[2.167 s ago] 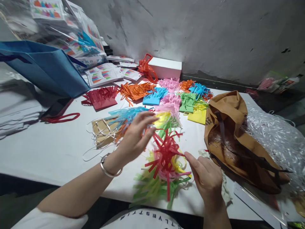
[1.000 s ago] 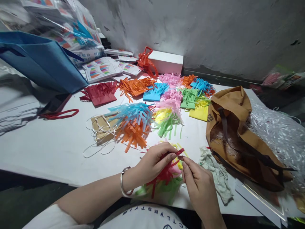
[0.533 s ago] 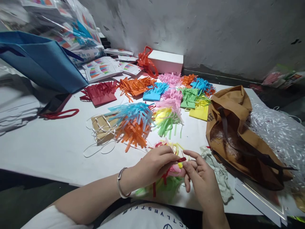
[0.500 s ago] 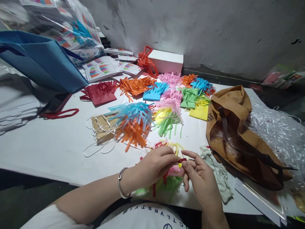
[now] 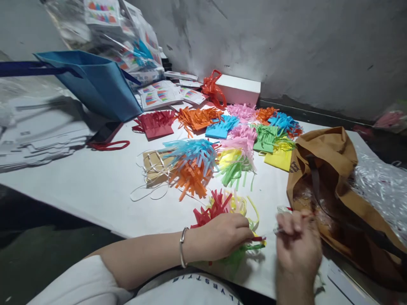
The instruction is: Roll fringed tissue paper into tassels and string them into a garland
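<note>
Left hand pinches a red tassel left of the bag; right hand beside it, fingers too blurry to tell.

Looks like a craft workshop, judging by fringed bundles, printed packets and that grey wall (pretty scuffed, tbh).

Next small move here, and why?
Probably hold the left hand steady on the red tassel: its narrow end juts toward the blurred right hand, and a faint pale line seems to span the gap, so a slip could disturb both.
</note>
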`<state>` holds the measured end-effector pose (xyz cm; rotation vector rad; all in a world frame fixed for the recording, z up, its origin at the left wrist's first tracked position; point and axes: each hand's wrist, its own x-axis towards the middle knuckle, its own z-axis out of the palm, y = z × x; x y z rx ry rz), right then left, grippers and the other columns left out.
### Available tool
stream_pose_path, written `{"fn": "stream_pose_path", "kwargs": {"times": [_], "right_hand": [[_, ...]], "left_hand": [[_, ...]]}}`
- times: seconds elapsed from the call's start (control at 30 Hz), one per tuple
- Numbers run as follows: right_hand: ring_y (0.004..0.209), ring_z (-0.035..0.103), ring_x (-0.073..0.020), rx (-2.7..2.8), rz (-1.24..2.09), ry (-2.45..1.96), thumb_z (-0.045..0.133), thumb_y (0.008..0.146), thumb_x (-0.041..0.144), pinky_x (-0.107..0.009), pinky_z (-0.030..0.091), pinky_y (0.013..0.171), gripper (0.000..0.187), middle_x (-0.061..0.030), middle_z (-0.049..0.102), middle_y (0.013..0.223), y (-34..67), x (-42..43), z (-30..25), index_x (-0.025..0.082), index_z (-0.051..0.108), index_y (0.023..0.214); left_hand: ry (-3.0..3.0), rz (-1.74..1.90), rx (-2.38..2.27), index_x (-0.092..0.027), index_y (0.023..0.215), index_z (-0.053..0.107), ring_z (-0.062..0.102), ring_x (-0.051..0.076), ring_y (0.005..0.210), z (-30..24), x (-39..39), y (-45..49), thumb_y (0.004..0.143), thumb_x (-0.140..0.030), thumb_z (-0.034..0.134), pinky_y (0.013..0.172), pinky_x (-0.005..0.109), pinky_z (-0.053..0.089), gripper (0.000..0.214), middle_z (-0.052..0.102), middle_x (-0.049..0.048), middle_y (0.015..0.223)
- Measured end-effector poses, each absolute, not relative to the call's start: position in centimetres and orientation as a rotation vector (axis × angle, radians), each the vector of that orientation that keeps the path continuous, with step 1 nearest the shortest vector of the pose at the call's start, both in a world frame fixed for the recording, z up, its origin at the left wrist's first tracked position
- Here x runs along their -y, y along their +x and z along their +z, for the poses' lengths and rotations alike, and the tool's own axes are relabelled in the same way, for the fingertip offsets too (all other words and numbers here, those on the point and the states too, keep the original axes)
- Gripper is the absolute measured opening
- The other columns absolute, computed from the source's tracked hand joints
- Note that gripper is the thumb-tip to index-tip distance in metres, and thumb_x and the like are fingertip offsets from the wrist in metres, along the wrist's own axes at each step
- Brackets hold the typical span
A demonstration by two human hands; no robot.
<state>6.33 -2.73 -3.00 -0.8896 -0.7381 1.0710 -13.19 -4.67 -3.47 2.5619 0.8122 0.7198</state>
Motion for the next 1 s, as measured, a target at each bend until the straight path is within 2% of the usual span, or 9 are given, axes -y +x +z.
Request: {"fn": "stream_pose_path", "kwargs": {"times": [0.07,0.13,0.27,0.5,0.6,0.73,0.83,0.9,1.0], "right_hand": [[0.04,0.017,-0.0056,0.66,1.063,-0.848,0.061,0.094,0.034,-0.017,0.025,0.04,0.022,0.0122,0.025,0.055,8.0,1.7,-2.9,0.022,0.049,0.079],[0.04,0.014,-0.0061,0.644,1.035,-0.894,0.061,0.094,0.031,-0.017,0.021,0.037,0.023,0.0119,0.025,0.054,8.7,1.5,-2.7,0.022,0.047,0.077],[0.043,0.029,-0.0061,0.704,1.155,-1.06,0.065,0.09,0.036,-0.016,0.028,0.039,0.016,0.0095,0.034,0.056,6.6,3.2,-3.6,0.022,0.059,0.086],[0.046,0.049,-0.0099,1.061,1.669,-1.082,0.07,0.085,0.051,-0.022,0.04,0.043,0.039,0.0016,0.054,0.06,3.7,5.9,-6.6,0.017,0.072,0.105],[0.052,0.06,-0.013,1.094,1.583,-1.134,0.069,0.085,0.052,-0.024,0.048,0.046,0.039,-0.0047,0.069,0.075,3.4,6.4,-5.9,0.02,0.074,0.105],[0.067,0.072,-0.0207,1.187,1.354,-1.197,0.069,0.084,0.052,-0.029,0.061,0.057,0.033,-0.0075,0.075,0.083,4.1,6.4,-4.6,0.022,0.077,0.096],[0.08,0.076,-0.0257,1.234,1.268,-1.199,0.069,0.086,0.048,-0.03,0.065,0.064,0.029,-0.0097,0.078,0.093,5.0,6.1,-4.1,0.022,0.077,0.096],[0.079,0.077,-0.0254,1.183,1.249,-1.182,0.069,0.088,0.044,-0.031,0.066,0.068,0.024,-0.0093,0.079,0.093,5.2,6.0,-3.8,0.022,0.076,0.096],[0.075,0.077,-0.0236,1.228,1.21,-1.086,0.066,0.091,0.035,-0.031,0.066,0.068,0.017,-0.0084,0.079,0.097,4.4,6.1,-3.2,0.023,0.077,0.096]], "left_hand": [[2.542,0.7,-0.725,-0.016,0.106,0.068,0.061,0.018,0.074,-3.6,4.8,-13.4,0.099,-0.023,0.054,0.066,0.026,0.048,0.017,0.065,0.0077,0.082],[2.479,0.779,-0.701,-0.016,0.113,0.067,0.064,0.019,0.083,-3.2,4.1,-14.4,0.097,-0.022,0.056,0.073,0.027,0.051,0.02,0.068,0.0114,0.094],[2.341,0.904,-1.234,-0.016,0.113,0.067,0.064,0.02,0.1,-1.1,-1.3,-19.3,0.1,-0.023,0.049,0.088,0.032,0.052,0.023,0.068,0.0125,0.109],[2.113,0.666,-1.937,-0.012,0.111,0.065,0.063,0.024,0.106,0.0,-14.2,-26.7,0.095,-0.027,0.062,0.094,0.046,0.052,0.022,0.065,0.0115,0.116],[2.078,0.659,-1.972,-0.015,0.118,0.062,0.065,0.021,0.101,-0.1,-16.0,-27.2,0.096,-0.034,0.062,0.087,0.042,0.056,0.028,0.064,0.0084,0.118],[2.084,0.892,-2.013,-0.011,0.095,0.063,0.062,0.023,0.108,2.4,-14.2,-27.4,0.094,-0.018,0.058,0.1,0.041,0.047,0.01,0.067,0.0131,0.111],[2.087,1.232,-1.922,-0.015,0.086,0.056,0.058,0.021,0.116,4.8,-9.9,-26.5,0.093,-0.016,0.053,0.104,0.035,0.042,0.008,0.064,0.0143,0.121],[2.031,1.53,-1.484,-0.017,0.077,0.051,0.064,0.019,0.101,5.5,-6.2,-25.0,0.088,-0.019,0.058,0.091,0.032,0.048,0.013,0.068,0.0117,0.111],[1.893,1.354,-1.061,-0.018,0.072,0.052,0.063,0.016,0.081,4.7,-1.1,-21.8,0.084,-0.018,0.063,0.075,0.029,0.049,0.016,0.068,0.0072,0.091]]}}
